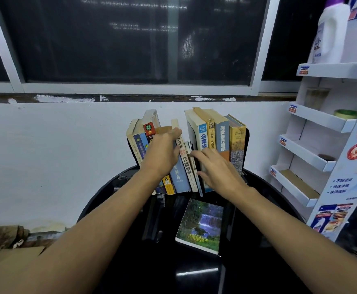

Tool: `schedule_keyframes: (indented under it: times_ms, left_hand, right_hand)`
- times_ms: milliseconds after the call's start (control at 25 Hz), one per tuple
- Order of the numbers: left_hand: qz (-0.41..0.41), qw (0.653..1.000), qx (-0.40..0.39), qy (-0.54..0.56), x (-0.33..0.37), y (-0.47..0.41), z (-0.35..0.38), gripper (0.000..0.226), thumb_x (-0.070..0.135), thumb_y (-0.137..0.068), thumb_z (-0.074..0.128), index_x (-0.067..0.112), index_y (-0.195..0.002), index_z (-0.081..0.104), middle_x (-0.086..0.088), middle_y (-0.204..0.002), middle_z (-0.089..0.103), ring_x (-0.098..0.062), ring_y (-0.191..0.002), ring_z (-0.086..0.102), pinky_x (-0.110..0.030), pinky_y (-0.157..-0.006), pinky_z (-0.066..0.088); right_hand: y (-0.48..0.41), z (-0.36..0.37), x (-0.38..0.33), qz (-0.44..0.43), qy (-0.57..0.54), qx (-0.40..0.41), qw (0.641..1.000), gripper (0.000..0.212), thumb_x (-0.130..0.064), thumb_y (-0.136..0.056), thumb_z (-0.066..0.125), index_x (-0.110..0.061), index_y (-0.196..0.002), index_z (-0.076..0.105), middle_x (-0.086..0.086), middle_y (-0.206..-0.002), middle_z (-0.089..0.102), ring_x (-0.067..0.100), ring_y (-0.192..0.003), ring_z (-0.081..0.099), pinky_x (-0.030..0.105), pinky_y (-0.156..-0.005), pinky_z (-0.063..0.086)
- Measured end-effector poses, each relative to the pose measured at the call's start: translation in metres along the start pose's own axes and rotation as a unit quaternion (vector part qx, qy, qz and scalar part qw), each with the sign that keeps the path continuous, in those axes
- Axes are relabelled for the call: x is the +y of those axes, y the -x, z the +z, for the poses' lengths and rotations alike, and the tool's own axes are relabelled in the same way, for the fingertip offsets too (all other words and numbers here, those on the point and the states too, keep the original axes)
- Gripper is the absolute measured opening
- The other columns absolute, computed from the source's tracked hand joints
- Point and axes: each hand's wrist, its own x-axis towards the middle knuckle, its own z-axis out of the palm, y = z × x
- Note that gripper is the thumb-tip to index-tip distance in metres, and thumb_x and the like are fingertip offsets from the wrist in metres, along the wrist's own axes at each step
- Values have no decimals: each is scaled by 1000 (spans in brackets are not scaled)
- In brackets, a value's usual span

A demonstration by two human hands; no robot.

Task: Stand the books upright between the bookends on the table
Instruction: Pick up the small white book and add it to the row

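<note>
A row of books stands between two black bookends at the far side of a round black table point(258, 209). The left group point(143, 136) leans left against the left bookend point(133, 152). The right group point(220, 132) stands against the right bookend point(246, 145). My left hand point(162, 151) presses flat on the spines of the left group, fingertips on a pale blue book point(180, 172). My right hand point(217, 168) holds a thin book point(192, 166) in the gap between the groups. A book with a waterfall cover point(200, 225) lies flat on the table in front.
A white cardboard display rack point(313, 124) with several shelves stands at the right, close to the table. A white bottle point(330, 32) sits on its top shelf. A white wall and a dark window lie behind the books. Brown cardboard point(10, 264) lies at lower left.
</note>
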Motion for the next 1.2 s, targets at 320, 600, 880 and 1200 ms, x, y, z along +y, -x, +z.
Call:
schedule_keyframes:
  times_ms: [320,600,880,1200]
  left_hand:
    - [-1,1000,-2,2,1,0,0,45,3,-93,65,9,-137,58,-10,-130,66,-29,-120,61,-36,-100,49]
    - [-1,1000,0,7,2,1,-1,48,4,-93,66,9,-140,56,-7,-137,63,-28,-126,57,-33,-105,44]
    - [1,998,-57,-6,0,0,-10,62,20,-93,70,11,-149,45,-4,-154,46,-20,-145,39,-28,-118,26]
    - [52,976,-209,-35,-12,61,-19,67,48,-90,68,26,-150,44,8,-156,41,-10,-144,36,-23,-116,22]
  right_hand:
    - [-9,2,-3,-12,39,23,999,62,-11,-78,83,-19,-132,52,4,-108,53,22,-95,47,39,-72,50]
    - [-13,7,-6,1,91,45,995,67,-9,-69,89,-15,-127,57,8,-105,57,29,-94,53,44,-70,50]
    - [-3,-10,1,-11,37,-31,999,67,-32,-85,78,-23,-142,44,-1,-123,51,19,-112,47,37,-91,45]
    - [38,-54,15,55,-72,-152,984,69,-53,-88,69,-25,-145,40,-10,-129,47,8,-118,49,38,-103,46]
